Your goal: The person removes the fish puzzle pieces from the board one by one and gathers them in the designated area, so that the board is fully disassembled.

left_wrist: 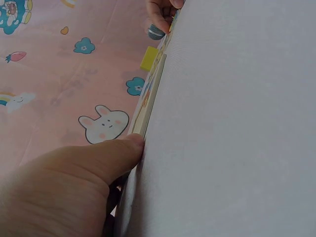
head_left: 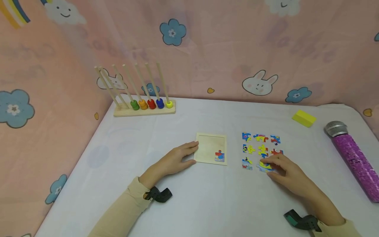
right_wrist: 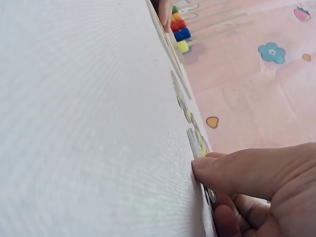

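Note:
A shallow wooden puzzle tray (head_left: 207, 148) lies on the table with one jigsaw piece (head_left: 219, 156) in its lower right corner. Against the tray's left edge rests my left hand (head_left: 179, 159), its fingers fairly straight and the thumb near the lower corner. To the right of the tray several colourful jigsaw pieces (head_left: 246, 149) are laid out in rows. My right hand (head_left: 288, 172) pinches a blue and yellow puzzle piece (head_left: 265, 167) in the bottom row between thumb and fingers. In the right wrist view the thumb (right_wrist: 217, 170) presses that piece's near edge; the fingers partly hide it.
At the back left stands a wooden peg abacus (head_left: 144, 112) with coloured beads. A yellow block (head_left: 304, 118) lies at the back right, and a purple glittery microphone (head_left: 355, 161) lies along the right side. A pink patterned cloth (head_left: 207, 49) hangs behind the white table.

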Available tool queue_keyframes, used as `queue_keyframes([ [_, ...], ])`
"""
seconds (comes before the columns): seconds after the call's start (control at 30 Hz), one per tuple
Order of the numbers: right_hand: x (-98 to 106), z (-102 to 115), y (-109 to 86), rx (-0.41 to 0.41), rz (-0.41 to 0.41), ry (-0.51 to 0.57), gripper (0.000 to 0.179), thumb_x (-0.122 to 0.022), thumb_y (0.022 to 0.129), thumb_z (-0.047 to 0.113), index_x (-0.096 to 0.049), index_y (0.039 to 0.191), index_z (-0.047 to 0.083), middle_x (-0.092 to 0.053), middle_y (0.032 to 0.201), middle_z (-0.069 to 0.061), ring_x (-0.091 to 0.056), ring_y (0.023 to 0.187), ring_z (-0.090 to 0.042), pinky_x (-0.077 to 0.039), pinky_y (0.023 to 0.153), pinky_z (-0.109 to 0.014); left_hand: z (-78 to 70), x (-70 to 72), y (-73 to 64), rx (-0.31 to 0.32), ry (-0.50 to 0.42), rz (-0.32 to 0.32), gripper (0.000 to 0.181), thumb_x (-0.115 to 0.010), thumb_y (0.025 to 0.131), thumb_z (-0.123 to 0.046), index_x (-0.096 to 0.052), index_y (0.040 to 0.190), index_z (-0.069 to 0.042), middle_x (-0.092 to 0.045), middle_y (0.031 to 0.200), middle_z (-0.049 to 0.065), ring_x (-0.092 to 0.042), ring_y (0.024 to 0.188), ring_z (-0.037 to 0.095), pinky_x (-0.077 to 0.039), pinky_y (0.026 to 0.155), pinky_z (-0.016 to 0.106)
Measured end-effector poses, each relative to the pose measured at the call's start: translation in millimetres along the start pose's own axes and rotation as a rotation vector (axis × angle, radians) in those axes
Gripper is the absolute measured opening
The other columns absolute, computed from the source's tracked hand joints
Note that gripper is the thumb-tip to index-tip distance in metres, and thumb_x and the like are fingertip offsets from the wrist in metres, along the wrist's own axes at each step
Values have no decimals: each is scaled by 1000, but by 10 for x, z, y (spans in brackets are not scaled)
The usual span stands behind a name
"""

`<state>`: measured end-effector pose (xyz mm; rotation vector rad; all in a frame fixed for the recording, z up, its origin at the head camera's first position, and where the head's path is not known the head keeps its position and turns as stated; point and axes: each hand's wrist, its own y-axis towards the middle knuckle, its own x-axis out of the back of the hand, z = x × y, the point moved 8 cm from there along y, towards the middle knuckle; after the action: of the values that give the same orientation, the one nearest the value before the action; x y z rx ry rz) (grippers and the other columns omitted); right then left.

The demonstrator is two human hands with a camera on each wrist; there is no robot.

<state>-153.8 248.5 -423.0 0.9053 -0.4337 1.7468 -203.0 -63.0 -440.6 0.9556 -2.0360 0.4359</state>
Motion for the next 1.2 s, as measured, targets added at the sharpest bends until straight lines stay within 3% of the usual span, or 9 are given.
queue_keyframes([
  [0.33,14,-44,-7,-23,-6,72,38,-71,83,4,-62,120,9,-54,113,0,-42,103,14,-30,88,5,27,-20,2,11,5,6,59,-63,92,-25,-40,143,-6,-33,153,2,-30,142,17,-32,113,32],
  [0.47,61,-44,-4,-20,-53,140,38,-70,82,1,-60,119,4,-55,114,10,-48,102,14,-33,89,3,26,-21,-1,6,6,1,59,-63,92,-25,-40,143,-6,-34,153,2,-30,141,17,-32,113,33],
  [0.6,101,-13,-4,-10,-90,135,42,-72,81,0,-59,120,2,-53,115,23,-49,102,16,-35,89,3,24,-20,-2,4,2,0,59,-63,92,-25,-40,143,-6,-34,153,2,-30,141,17,-32,113,33],
  [0.73,109,36,2,-10,-88,141,45,-71,81,1,-57,124,2,-52,117,26,-46,107,18,-33,91,3,23,-18,-4,7,2,2,59,-63,92,-26,-40,143,-6,-34,153,2,-30,142,17,-32,113,33],
  [1.0,48,233,88,17,-32,184,47,-71,82,1,-56,126,3,-57,122,7,-50,109,14,-36,92,0,1,-2,7,4,4,9,59,-62,93,-25,-40,143,-6,-33,153,2,-30,142,17,-32,113,32],
  [1.1,0,309,161,8,-4,144,46,-72,83,7,-57,126,5,-59,122,-2,-49,111,13,-33,94,1,-3,3,8,2,2,8,58,-62,92,-25,-41,143,-5,-34,153,2,-30,142,18,-32,113,33],
  [1.2,-67,388,255,-19,40,79,44,-72,85,15,-58,126,8,-60,123,-7,-53,114,0,-38,95,-4,-2,7,3,-2,-4,2,58,-63,92,-24,-41,142,-4,-35,153,3,-31,141,18,-33,113,33],
])
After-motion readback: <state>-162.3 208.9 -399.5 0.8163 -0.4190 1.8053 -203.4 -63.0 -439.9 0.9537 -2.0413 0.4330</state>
